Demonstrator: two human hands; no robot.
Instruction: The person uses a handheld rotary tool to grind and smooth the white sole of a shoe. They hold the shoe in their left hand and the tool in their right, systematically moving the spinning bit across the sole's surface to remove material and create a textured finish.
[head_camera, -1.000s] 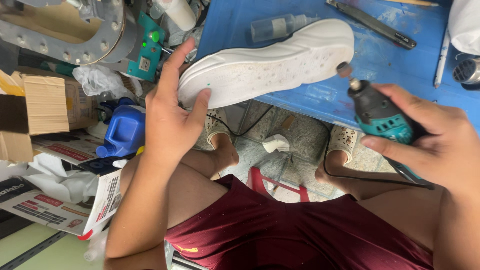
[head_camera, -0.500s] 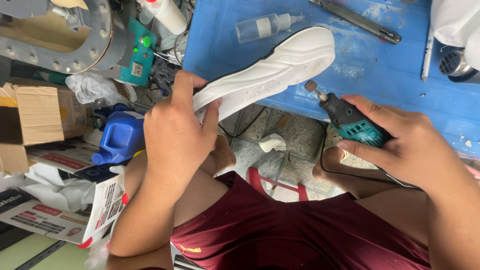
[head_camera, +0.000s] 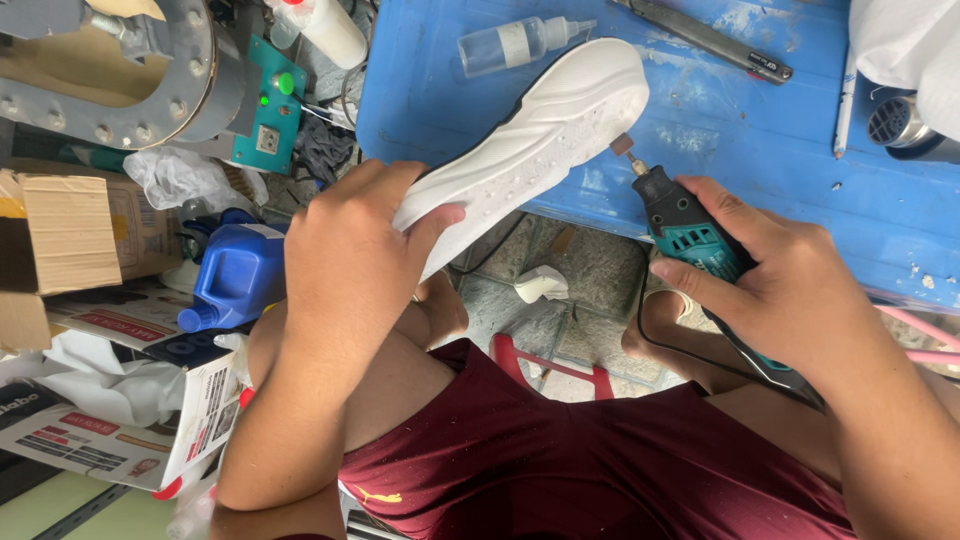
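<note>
My left hand (head_camera: 355, 255) grips the near end of a white shoe sole (head_camera: 545, 130), which slants up and right over the edge of a blue table (head_camera: 700, 110). My right hand (head_camera: 780, 285) holds a teal and black rotary tool (head_camera: 690, 235). Its small grinding bit (head_camera: 622, 146) sits right at the sole's far right edge, touching or nearly touching it. A black cord runs from the tool past my knee.
A clear squeeze bottle (head_camera: 520, 42), a dark hand tool (head_camera: 705, 38) and a pen (head_camera: 846, 105) lie on the blue table. To the left are a blue jug (head_camera: 235, 280), cardboard boxes (head_camera: 70, 230), a grey metal machine (head_camera: 120, 70) and white bags.
The sole has tilted and lifted with its far end up to the right. The rotary tool has moved up and left until its bit meets the sole's edge.
</note>
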